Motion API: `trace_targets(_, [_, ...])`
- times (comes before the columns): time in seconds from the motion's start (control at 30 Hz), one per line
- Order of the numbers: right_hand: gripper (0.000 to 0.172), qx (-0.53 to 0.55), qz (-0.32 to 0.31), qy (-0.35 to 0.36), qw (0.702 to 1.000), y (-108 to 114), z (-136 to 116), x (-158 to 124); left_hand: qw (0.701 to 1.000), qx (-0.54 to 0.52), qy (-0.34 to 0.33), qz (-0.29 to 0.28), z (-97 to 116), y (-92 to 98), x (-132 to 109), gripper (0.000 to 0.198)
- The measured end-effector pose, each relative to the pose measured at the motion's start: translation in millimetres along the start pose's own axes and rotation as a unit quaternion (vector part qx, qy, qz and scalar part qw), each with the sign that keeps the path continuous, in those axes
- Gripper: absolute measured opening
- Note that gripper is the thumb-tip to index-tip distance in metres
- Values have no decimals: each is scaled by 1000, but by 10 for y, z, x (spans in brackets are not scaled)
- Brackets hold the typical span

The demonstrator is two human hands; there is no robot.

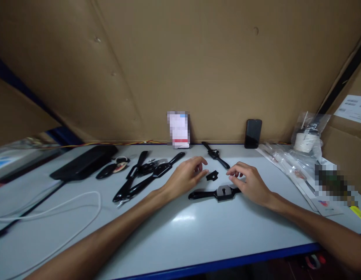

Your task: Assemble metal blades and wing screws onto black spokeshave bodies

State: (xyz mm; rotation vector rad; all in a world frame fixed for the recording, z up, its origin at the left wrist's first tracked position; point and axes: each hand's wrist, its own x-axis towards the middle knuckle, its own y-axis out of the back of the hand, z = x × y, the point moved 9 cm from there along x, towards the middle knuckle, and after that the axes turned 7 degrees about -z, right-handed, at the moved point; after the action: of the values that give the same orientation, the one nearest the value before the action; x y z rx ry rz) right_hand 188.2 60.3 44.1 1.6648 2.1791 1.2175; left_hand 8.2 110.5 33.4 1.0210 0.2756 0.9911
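A black spokeshave body (224, 194) lies across the grey tabletop with a silver blade (222, 191) on its middle. Just behind it rests a small black lever cap (212, 175), flat on the table. My left hand (187, 173) hovers left of the cap, fingers curved and apart, holding nothing I can see. Over the spokeshave's right handle is my right hand (248, 181), partly hiding it; its thumb and fingers are bent, with a small gap at the tips. Another spokeshave (215, 154) lies farther back, its near handle end close to my right fingertips.
More spokeshaves (161, 170) lie crossed at left, near keys (112, 168) and a black lamp-like object (85, 163). A white cable (95, 206) loops at front left. Two phones (179, 130) (253, 134) lean on the cardboard wall. Plastic sleeves (288, 171) and a bagged cup (307, 140) sit right.
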Motion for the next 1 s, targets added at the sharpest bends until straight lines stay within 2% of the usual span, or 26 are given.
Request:
trace_targets(0.1, [13,-28,9,0,1000,42,17,20,998,44,19,-39,-90,-122,22,30])
trace_targets(0.17, [13,-43,12,-2,999,62,42,35,998,39,10,-45,-75,-174,23,24])
trace_targets(0.3, [13,-59,19,3,998,110,69,51,998,-33,13,-49,-60,-218,39,9])
trace_targets(0.43, [14,-57,18,10,998,99,12,40,994,-94,28,-41,-16,-172,55,13])
trace_targets(0.53, [8,-18,5,4,1000,29,-64,27,970,-243,33,-5,101,-100,21,23])
trace_targets(0.63, [7,56,-20,-14,998,-62,-119,18,934,-356,31,-2,278,-133,-43,34])
trace_targets(0.73, [13,126,-34,-25,991,-103,-150,8,919,-393,30,-11,401,-207,-98,38])
trace_targets(0.87, [14,161,-24,-20,986,-91,-170,-6,908,-418,33,-12,429,-268,-131,38])
trace_targets(1.0, [14,171,7,-46,984,-42,-68,-8,917,-397,6,-45,484,-275,-109,33])
